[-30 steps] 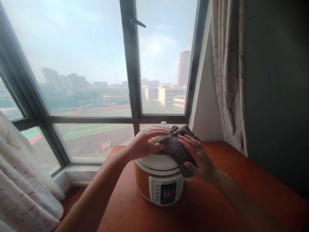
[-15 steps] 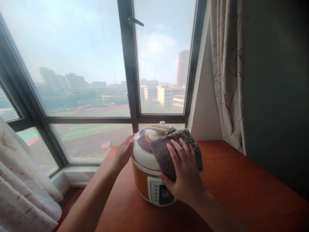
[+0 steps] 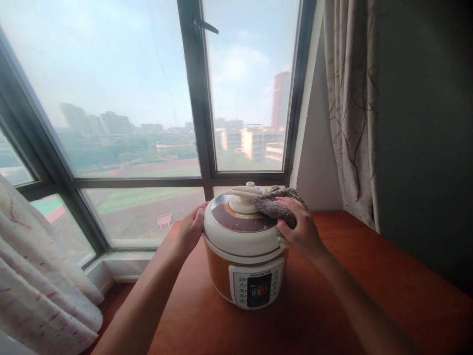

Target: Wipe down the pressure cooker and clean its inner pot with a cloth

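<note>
An electric pressure cooker point(image 3: 244, 246) with a white lid rim, brown sides and a front button panel point(image 3: 258, 286) stands upright on the table. Its domed lid has a shiny reflective top and a pale handle point(image 3: 246, 195). My left hand point(image 3: 192, 229) is closed on the cooker's left side at lid height; its fingertips are hidden behind the rim. In my right hand point(image 3: 301, 224) is a bunched grey cloth point(image 3: 275, 207), pressed on the right part of the lid beside the handle.
The cooker rests on a reddish-brown wooden table point(image 3: 354, 276). Behind it are large windows with dark frames point(image 3: 140, 183). Curtains hang at the left point(image 3: 40, 276) and right point(image 3: 351, 113), and a dark wall rises at the right.
My right hand has moved the cloth up and right, from the cooker's front onto the lid's right side. The cloth is now bunched, and the button panel is uncovered. My left hand stays put.
</note>
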`<state>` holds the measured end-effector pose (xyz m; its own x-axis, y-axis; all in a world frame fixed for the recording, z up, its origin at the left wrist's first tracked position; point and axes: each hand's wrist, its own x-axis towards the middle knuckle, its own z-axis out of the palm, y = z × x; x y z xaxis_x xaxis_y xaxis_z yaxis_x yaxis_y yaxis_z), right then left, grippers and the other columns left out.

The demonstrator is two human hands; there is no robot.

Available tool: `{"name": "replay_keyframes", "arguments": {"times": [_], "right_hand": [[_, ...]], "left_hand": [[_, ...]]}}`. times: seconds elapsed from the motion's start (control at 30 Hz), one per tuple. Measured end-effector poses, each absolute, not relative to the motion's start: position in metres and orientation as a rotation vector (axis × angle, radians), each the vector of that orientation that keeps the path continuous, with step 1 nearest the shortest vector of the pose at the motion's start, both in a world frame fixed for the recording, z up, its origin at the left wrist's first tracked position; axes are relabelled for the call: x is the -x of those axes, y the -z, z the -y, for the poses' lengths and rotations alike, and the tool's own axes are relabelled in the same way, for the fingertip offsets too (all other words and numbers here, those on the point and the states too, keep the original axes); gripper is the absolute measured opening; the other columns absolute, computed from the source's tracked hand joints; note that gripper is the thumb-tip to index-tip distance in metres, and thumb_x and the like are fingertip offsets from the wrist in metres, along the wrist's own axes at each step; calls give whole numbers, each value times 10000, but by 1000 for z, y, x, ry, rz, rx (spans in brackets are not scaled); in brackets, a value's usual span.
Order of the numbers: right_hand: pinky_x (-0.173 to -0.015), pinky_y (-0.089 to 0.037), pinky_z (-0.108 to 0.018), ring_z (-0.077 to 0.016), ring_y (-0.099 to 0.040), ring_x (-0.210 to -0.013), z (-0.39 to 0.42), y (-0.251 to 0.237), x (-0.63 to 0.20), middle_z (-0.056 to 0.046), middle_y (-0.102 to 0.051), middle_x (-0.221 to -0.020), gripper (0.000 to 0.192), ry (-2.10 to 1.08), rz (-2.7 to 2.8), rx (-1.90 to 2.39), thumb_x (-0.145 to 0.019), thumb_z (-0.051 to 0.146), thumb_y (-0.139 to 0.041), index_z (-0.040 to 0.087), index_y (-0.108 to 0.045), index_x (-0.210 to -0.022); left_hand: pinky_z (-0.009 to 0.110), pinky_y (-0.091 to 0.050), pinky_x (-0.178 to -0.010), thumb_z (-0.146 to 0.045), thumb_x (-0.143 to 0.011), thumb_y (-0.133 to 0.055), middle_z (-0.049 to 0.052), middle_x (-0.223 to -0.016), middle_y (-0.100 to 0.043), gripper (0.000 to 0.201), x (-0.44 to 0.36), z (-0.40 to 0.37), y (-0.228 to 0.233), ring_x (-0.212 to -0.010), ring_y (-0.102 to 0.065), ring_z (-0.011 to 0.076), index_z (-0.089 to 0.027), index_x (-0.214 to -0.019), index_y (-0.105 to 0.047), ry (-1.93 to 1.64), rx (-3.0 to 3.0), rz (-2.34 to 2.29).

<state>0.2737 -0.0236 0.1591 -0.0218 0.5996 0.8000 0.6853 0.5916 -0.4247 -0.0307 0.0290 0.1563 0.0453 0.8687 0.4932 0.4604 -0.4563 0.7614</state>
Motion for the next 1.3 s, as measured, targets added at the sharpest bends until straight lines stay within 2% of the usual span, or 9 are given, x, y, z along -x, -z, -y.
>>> {"name": "replay_keyframes", "arguments": {"times": [0.2, 0.33, 0.47, 0.6, 0.67, 0.77, 0.93, 1.1, 1.3], "right_hand": [[-961, -504, -453, -274, -665, -1020, -22, -182, -301, -62, -743, -1075, 331, -237, 1649, 1274, -758, 310, -570, 233, -731, -1036], [-855, -526, -389, -238, -675, -906, -43, -186, -302, -53, -754, -980, 269, -392, 1587, 1296, -772, 334, -568, 224, -730, -956], [-768, -526, -341, -216, -669, -809, -46, -181, -302, -42, -744, -860, 253, -420, 1570, 1278, -782, 365, -557, 205, -720, -890], [-777, -514, -364, -243, -657, -821, -34, -171, -300, -56, -717, -807, 301, -355, 1482, 1305, -796, 397, -506, 190, -714, -863], [-824, -517, -382, -261, -668, -889, -24, -166, -298, -68, -731, -875, 331, -336, 1438, 1265, -800, 389, -498, 187, -721, -937], [-983, -484, -421, -274, -655, -1082, -1, -157, -287, -76, -740, -1066, 334, -249, 1437, 1095, -806, 321, -501, 205, -716, -1034], [-1152, -332, -518, -292, -570, -1259, 62, -144, -240, -55, -695, -1251, 349, 189, 1645, 877, -772, 249, -544, 243, -643, -1107], [-1199, -185, -585, -341, -412, -1405, 93, -131, -204, -100, -556, -1452, 577, 443, 1821, 939, -760, 292, -581, 200, -515, -1326], [-1189, -231, -571, -329, -452, -1367, 66, -129, -232, -69, -584, -1408, 596, 381, 1780, 894, -745, 306, -553, 242, -526, -1337]], "left_hand": [[343, -457, -1010, -463, -958, -334, 92, -1260, -707, 574, 30, -30, -155, -1180, -623, 276, -125, -1301, -647, -1413, -1916, -1314], [353, -444, -1023, -440, -950, -327, 101, -1281, -695, 571, 31, -32, -154, -1195, -612, 284, -119, -1293, -652, -1398, -1923, -1330], [374, -440, -1036, -431, -933, -325, 106, -1305, -683, 574, 33, -38, -147, -1216, -604, 296, -114, -1268, -666, -1430, -1905, -1349], [376, -464, -1000, -408, -923, -341, 103, -1289, -693, 552, 34, -42, -142, -1199, -618, 302, -128, -1260, -676, -1481, -1879, -1320], [367, -473, -978, -382, -923, -348, 85, -1259, -710, 528, 34, -42, -142, -1163, -637, 290, -152, -1267, -676, -1477, -1892, -1279], [365, -472, -976, -371, -924, -349, 82, -1253, -712, 523, 34, -42, -142, -1160, -637, 285, -158, -1275, -672, -1475, -1896, -1265], [380, -461, -1004, -402, -911, -341, 106, -1275, -698, 556, 33, -42, -144, -1200, -613, 302, -125, -1255, -680, -1477, -1891, -1325], [374, -458, -1022, -422, -883, -357, 89, -1253, -710, 567, 32, -40, -148, -1174, -620, 299, -129, -1237, -689, -1462, -1884, -1327], [363, -480, -962, -385, -900, -338, 81, -1216, -723, 549, 34, -38, -148, -1141, -634, 293, -146, -1256, -681, -1436, -1942, -1307]]}}
